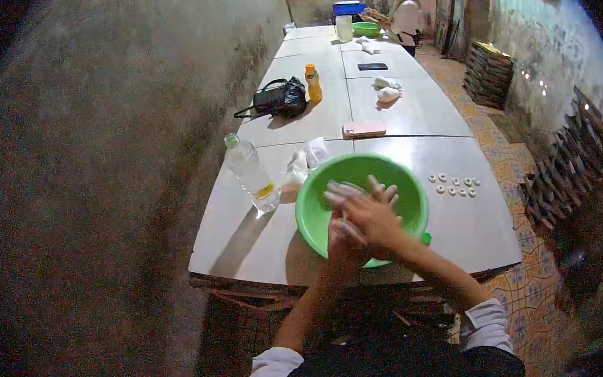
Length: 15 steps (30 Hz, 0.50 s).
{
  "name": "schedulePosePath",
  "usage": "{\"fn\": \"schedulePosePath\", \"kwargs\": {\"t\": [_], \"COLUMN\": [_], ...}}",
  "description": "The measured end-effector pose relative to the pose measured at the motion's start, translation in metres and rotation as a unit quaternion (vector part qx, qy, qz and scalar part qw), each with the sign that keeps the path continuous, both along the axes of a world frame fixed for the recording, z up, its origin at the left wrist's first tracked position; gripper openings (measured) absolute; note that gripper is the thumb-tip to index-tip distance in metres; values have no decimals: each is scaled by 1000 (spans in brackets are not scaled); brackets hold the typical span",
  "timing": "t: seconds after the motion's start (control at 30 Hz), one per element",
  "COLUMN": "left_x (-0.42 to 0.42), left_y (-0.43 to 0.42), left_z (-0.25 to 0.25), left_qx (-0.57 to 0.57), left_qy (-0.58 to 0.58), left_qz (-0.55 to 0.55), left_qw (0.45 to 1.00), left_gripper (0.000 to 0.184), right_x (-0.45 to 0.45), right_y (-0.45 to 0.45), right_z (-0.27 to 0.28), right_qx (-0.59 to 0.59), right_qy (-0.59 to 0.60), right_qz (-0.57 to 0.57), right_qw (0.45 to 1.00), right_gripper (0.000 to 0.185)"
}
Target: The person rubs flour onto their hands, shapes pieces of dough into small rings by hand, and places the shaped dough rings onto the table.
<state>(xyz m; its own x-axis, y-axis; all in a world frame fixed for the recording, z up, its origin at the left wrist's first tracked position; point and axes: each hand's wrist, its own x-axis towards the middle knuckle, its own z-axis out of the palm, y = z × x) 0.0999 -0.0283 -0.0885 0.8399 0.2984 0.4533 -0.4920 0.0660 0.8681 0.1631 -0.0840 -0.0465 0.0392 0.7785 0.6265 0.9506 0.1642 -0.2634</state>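
Both of my hands are together over a green basin (311, 219) on the near part of the white table. My left hand (344, 238) is lower and partly covered by my right hand (371, 218), which lies across it. Both are blurred by motion and look whitish at the fingers; whether anything is between the palms is hidden. Right of the basin lie several small white rings (451, 185) in two rows. A clear bottle (251, 175) with a green cap stands to the left, and white plastic bags (307, 157) lie just behind the basin.
Farther along the table (214, 248) are a pink phone (364, 129), a black bag (280, 98), an orange bottle (313, 85), white bundles (388, 94) and a dark phone (372, 67). A person (405, 14) stands at the far end by another green basin (367, 29).
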Motion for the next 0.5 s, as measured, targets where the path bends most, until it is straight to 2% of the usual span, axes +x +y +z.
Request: {"fn": "schedulePosePath", "kwargs": {"t": [0.03,0.07,0.1,0.13,0.17,0.23,0.27,0.33,0.4,0.43,0.5], "left_x": [2,5,10,31,28,19,43,37,31,27,18], "left_y": [1,3,8,23,18,8,46,45,36,30,19], "left_z": [-3,-7,-15,-51,-46,-40,-125,-115,-88,-73,-51], "left_qx": [1,-153,-302,-401,-401,-331,-497,-472,-421,-397,-347], "left_qy": [0,-52,-102,-208,-209,-3,-119,-97,-60,-42,-2], "left_qz": [-2,-78,-151,-324,-325,-171,-211,-199,-182,-171,-147], "left_qw": [1000,984,936,831,831,928,834,854,887,901,926], "left_gripper": [73,76,78,80,80,87,87,87,87,87,88], "right_x": [-8,-18,-22,-28,-30,-12,-1,6,-1,-9,-28], "right_y": [9,14,18,20,19,31,32,35,29,26,20], "right_z": [-14,-24,-28,-22,-19,-19,-21,-36,-58,-46,-25], "right_qx": [4,-24,-23,-60,-98,-119,-106,-91,24,24,-91], "right_qy": [-45,-32,-35,-56,-75,1,-22,-46,-169,-171,-92], "right_qz": [-18,5,4,15,26,10,-13,-33,-19,-17,79], "right_qw": [999,999,999,997,992,993,994,994,985,985,988], "right_gripper": [48,59,59,57,54,59,59,59,60,60,58]}}
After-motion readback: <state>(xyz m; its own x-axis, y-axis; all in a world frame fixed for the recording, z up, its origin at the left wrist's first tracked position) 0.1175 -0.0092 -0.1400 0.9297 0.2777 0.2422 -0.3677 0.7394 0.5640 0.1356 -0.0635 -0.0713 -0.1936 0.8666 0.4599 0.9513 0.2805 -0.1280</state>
